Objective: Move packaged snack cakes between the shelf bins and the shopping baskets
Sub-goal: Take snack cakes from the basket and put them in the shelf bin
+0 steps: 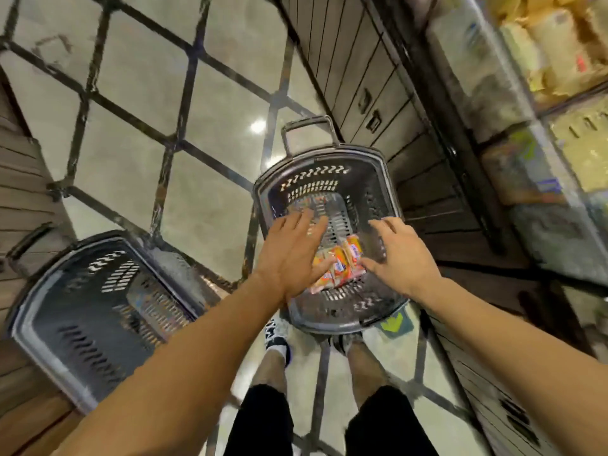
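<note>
**Both hands reach into the right basket for the snack cakes**

The step in hand looks like a pick-up from a basket. The left hand (289, 255) and the right hand (399, 255) are both stretched out over the right basket (378, 166), which stands on the tiled floor (131, 93) just in front of the person's feet. Both hands are empty, with the fingers spread and nearly straight. They sit on either side of the snack cakes (342, 264), which lie in the near part of this basket. I cannot tell if the fingertips already touch the packs.

For the next move, I judge that the hands must come down and close around the packs from both sides, then lift them toward the shelf (526, 93) on the right. The wrappers look thin and slippery, so a grip from two sides seems wise.

The count: two baskets, the right one and the left basket (42, 311), which stands apart on the floor. The orange packs in the right basket are about three or four; blur and the hands make an exact count not possible. The left basket seems to hold something flat on its bottom, but it is too blurred to name.
</note>
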